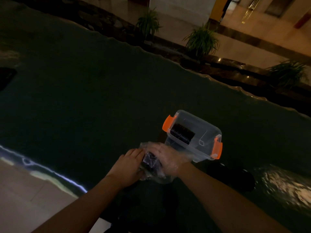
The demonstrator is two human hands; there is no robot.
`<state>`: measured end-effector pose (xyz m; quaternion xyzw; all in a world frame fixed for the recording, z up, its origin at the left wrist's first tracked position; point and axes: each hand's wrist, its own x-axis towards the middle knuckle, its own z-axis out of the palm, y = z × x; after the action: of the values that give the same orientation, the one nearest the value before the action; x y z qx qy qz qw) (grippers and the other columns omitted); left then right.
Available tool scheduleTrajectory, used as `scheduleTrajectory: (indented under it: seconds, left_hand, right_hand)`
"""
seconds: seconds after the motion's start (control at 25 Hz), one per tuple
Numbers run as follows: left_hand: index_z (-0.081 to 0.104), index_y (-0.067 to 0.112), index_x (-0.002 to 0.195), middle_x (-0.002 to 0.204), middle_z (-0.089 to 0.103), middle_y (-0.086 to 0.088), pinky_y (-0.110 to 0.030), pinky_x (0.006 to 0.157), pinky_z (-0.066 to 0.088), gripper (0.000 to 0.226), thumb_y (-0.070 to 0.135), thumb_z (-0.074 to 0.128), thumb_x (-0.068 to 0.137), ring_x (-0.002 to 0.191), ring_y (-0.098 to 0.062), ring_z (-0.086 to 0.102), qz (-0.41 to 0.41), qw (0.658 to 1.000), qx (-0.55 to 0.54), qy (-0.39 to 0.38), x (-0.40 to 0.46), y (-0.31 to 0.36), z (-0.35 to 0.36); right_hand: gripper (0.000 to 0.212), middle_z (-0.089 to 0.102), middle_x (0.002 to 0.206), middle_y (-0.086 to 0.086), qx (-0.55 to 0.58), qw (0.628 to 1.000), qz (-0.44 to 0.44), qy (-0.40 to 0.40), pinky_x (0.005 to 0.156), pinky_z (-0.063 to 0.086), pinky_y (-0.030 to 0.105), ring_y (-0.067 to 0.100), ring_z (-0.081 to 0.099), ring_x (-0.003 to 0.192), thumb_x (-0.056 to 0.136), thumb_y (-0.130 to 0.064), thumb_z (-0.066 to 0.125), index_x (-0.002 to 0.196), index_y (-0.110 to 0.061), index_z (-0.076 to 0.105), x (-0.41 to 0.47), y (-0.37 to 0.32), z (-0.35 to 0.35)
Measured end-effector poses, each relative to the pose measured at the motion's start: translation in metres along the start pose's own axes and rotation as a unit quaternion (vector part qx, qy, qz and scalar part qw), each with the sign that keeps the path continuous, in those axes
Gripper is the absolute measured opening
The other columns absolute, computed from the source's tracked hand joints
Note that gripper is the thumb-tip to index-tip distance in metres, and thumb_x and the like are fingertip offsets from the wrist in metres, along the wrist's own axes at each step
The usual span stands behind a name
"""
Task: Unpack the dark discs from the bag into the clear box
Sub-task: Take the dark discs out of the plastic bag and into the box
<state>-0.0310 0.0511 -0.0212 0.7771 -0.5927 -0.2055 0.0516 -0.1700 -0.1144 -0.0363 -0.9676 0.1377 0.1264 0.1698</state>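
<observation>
A clear box (pixel 204 132) with orange latches stands on the dark table, just beyond my hands. Inside it, a row of dark discs (pixel 180 134) stands on edge along the near-left wall. A crinkled clear plastic bag (pixel 152 163) holding more dark discs lies in front of the box. My left hand (pixel 128 167) grips the bag's left side. My right hand (pixel 166 159), in a thin clear plastic glove, is closed over the bag's right side; what its fingers hold inside is hidden.
The dark glossy table (pixel 84 98) stretches far left and back, its wavy far edge running diagonally. A dark object (pixel 235 175) lies on the table right of my right wrist. Potted plants (pixel 201 40) stand on the floor beyond the table. A black object (pixel 6 77) sits at the far left.
</observation>
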Motion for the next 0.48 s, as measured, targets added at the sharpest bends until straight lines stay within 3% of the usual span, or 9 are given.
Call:
scheduleTrajectory:
  seconds: [0.08, 0.24, 0.32, 0.48]
  left_hand:
    - [0.015, 0.022, 0.159, 0.165, 0.024, -0.002, -0.043, 0.117, 0.031, 0.088, 0.045, 0.065, 0.091, 0.148, -0.021, 0.024, -0.019, 1.000, -0.009, 0.010, -0.001, 0.002, 0.000]
    - [0.010, 0.018, 0.159, 0.166, 0.022, -0.005, -0.046, 0.118, 0.031, 0.089, 0.049, 0.060, 0.092, 0.149, -0.023, 0.023, -0.049, 0.999, 0.004, 0.004, -0.003, -0.003, -0.004]
    - [0.009, 0.016, 0.159, 0.166, 0.021, -0.006, -0.048, 0.117, 0.033, 0.090, 0.051, 0.058, 0.093, 0.150, -0.025, 0.022, -0.058, 0.998, 0.030, 0.003, -0.004, -0.005, -0.007]
    - [0.008, 0.015, 0.159, 0.166, 0.019, -0.008, -0.050, 0.118, 0.031, 0.097, 0.059, 0.060, 0.089, 0.151, -0.026, 0.019, -0.085, 0.995, 0.055, -0.002, -0.007, -0.007, -0.011]
  right_hand:
    - [0.080, 0.036, 0.161, 0.004, 0.013, 1.000, 0.020, 0.008, 0.117, 0.021, 0.034, 0.025, 0.034, 0.148, 0.090, -0.027, 0.074, 0.156, -0.032, 0.029, 0.000, -0.001, 0.007]
    - [0.075, 0.035, 0.159, 0.002, -0.049, 0.999, 0.015, 0.011, 0.116, 0.025, 0.043, 0.027, 0.031, 0.145, 0.088, -0.040, 0.066, 0.152, -0.035, 0.027, -0.004, -0.001, 0.015]
    - [0.071, 0.042, 0.154, 0.001, -0.039, 0.998, 0.037, 0.030, 0.111, 0.022, 0.040, 0.024, 0.035, 0.141, 0.085, -0.040, 0.070, 0.145, -0.038, 0.032, -0.008, -0.002, 0.016]
    - [0.061, 0.053, 0.143, -0.004, -0.033, 0.999, 0.022, 0.031, 0.102, 0.037, 0.029, 0.019, 0.052, 0.133, 0.087, -0.037, 0.076, 0.137, -0.040, 0.040, -0.029, -0.001, 0.010]
